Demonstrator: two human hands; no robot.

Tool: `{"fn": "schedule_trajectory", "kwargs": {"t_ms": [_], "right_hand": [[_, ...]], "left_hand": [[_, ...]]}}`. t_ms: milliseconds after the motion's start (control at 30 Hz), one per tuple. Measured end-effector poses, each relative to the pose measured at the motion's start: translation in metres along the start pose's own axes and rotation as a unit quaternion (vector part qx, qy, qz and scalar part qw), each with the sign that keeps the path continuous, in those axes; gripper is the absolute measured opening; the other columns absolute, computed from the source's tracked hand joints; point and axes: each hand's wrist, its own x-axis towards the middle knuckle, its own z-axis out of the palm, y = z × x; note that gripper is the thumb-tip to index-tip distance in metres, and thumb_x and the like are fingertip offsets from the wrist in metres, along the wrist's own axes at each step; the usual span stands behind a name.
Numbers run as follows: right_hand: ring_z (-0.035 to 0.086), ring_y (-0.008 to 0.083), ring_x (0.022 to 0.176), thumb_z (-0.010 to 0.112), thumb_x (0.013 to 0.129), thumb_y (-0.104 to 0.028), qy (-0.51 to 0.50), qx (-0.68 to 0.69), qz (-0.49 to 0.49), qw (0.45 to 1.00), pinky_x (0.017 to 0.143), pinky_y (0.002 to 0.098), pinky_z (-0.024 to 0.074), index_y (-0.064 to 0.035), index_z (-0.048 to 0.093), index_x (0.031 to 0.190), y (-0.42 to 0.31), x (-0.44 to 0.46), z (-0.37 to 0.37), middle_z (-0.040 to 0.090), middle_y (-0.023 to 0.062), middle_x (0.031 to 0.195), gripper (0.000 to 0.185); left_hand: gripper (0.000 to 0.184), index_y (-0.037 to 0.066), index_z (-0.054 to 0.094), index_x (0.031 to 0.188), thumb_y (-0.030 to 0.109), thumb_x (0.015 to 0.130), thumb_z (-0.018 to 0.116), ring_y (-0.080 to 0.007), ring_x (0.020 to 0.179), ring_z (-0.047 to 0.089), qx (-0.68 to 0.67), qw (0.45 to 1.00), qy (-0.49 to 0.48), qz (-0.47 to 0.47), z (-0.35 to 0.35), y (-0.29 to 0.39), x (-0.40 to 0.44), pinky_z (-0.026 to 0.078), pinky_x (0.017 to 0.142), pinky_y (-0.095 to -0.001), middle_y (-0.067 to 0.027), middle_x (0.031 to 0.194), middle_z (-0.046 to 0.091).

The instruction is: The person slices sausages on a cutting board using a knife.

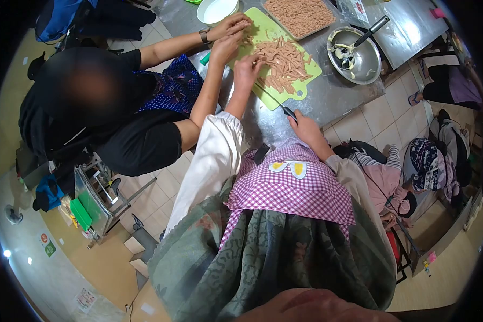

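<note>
A black-handled knife [288, 111] is gripped in my right hand [307, 130] near the table's front edge, its blade pointing up and left over the green cutting board [300, 92]. Pinkish-brown sausage strips [284, 64] lie in a pile on the board. My left hand [247, 71] is at the pile's left side with its fingers closed; what they hold, if anything, is too small to make out. Just above it, a co-worker's two hands [228, 43] are over the board's left part.
On the metal table [327, 102] stand a steel bowl [366, 67] with a utensil and pale residue, a tray of minced food [300, 16] and a white bowl [216, 11]. The co-worker [139, 134] is close on the left. More people are at the right.
</note>
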Motion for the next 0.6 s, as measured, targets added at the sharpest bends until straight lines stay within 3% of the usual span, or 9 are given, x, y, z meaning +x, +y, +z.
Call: {"fn": "schedule_trajectory", "kwargs": {"t_ms": [200, 433, 600], "right_hand": [[0.061, 0.0437, 0.067, 0.043, 0.093, -0.036, 0.039, -0.021, 0.034, 0.998, 0.060, 0.0526, 0.0475, -0.0035, 0.048, 0.104, 0.000, 0.017, 0.001, 0.062, 0.0241, 0.070, 0.034], [0.062, 0.0435, 0.070, 0.043, 0.093, -0.037, 0.048, -0.014, 0.036, 0.998, 0.063, 0.0526, 0.0481, -0.0032, 0.047, 0.102, 0.008, 0.016, 0.001, 0.062, 0.0251, 0.072, 0.035], [0.061, 0.0446, 0.069, 0.043, 0.093, -0.037, 0.042, 0.000, 0.038, 0.998, 0.062, 0.0535, 0.0472, -0.0024, 0.047, 0.100, 0.008, 0.006, 0.003, 0.062, 0.0261, 0.072, 0.036]], "left_hand": [[0.016, 0.002, 0.068, 0.088, 0.012, 0.075, 0.072, -0.0211, 0.063, 0.063, -0.096, 0.978, 0.083, -0.168, -0.006, 0.021, -0.032, 0.048, 0.058, -0.0301, -0.0133, 0.079, 0.065], [0.012, 0.001, 0.066, 0.085, 0.007, 0.074, 0.070, -0.0218, 0.064, 0.063, -0.102, 0.983, 0.006, -0.153, 0.015, 0.012, -0.085, 0.049, 0.060, -0.0313, -0.0128, 0.084, 0.064], [0.013, 0.000, 0.066, 0.085, 0.004, 0.074, 0.069, -0.0265, 0.077, 0.064, -0.104, 0.987, 0.029, -0.116, 0.011, 0.019, -0.099, 0.051, 0.070, -0.0333, -0.0140, 0.095, 0.064]]}}
